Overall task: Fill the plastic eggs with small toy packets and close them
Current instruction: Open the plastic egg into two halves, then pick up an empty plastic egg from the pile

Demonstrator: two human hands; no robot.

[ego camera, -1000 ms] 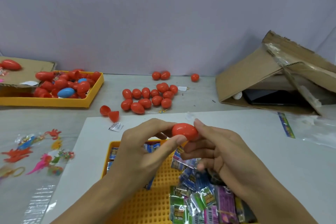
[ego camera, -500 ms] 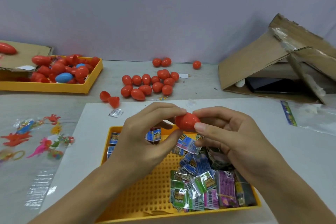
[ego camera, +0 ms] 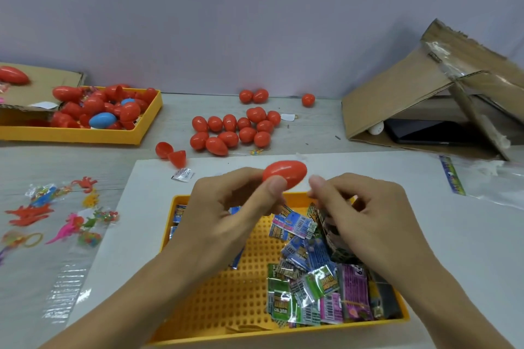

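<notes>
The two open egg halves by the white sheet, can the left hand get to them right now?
Probably not yet: the left hand holds a closed red egg. The path to the halves looks free.

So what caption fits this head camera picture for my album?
Left hand holds a closed red plastic egg above a yellow tray of toy packets.

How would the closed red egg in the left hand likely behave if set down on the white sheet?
The red egg would probably roll: it is rounded and glossy. It seems light, since the left hand pinches it with fingertips alone. The white sheet looks flat, offering no stop.
</notes>
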